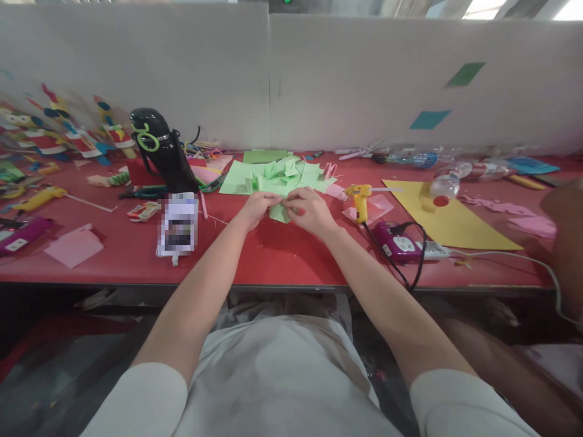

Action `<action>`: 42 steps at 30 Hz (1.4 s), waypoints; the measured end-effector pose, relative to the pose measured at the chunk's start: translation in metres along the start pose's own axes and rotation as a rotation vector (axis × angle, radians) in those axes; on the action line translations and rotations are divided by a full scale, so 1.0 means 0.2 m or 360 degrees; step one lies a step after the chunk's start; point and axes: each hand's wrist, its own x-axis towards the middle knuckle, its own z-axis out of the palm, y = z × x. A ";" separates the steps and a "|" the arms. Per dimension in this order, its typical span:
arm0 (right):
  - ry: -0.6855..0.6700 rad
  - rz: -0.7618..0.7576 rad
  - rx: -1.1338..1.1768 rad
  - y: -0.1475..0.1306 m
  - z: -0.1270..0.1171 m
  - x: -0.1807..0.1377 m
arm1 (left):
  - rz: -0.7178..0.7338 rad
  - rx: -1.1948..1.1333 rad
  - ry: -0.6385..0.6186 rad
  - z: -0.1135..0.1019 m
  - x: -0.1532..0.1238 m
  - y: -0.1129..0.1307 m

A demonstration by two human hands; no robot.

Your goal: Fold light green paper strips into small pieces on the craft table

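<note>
My left hand [259,209] and my right hand [311,210] meet over the red table, their fingertips pinched together. Between them is a small piece of light green paper [279,213], whose lower corner hangs out below my fingers. A small orange-red spot shows at my right hand's fingers; I cannot make out what it is. Just beyond my hands, several folded light green paper pieces [286,170] lie on a larger light green sheet [234,178].
A yellow glue gun [359,203] stands right of my hands, near a purple power strip [398,243] with cables. A yellow sheet [449,218] and plastic bottles lie farther right. A black bottle [164,152] and a phone [178,224] are at left. Another person's arm [565,243] edges in at right.
</note>
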 end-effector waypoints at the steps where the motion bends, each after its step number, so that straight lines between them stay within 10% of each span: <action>1: -0.0011 0.0008 0.0012 0.00 0.00 0.00 | 0.0033 0.0080 0.0008 0.00 0.00 0.00; 12: 0.0144 0.0559 0.0606 0.05 -0.04 -0.01 | 0.0496 0.0879 0.0147 -0.05 0.04 -0.03; 30: -0.0150 0.0566 0.0601 0.10 -0.01 0.00 | 0.0559 0.1169 0.0231 -0.03 0.03 0.00; 42: -0.0345 0.0563 0.0701 0.09 -0.02 0.00 | 0.0584 0.1028 -0.0093 -0.03 -0.01 -0.01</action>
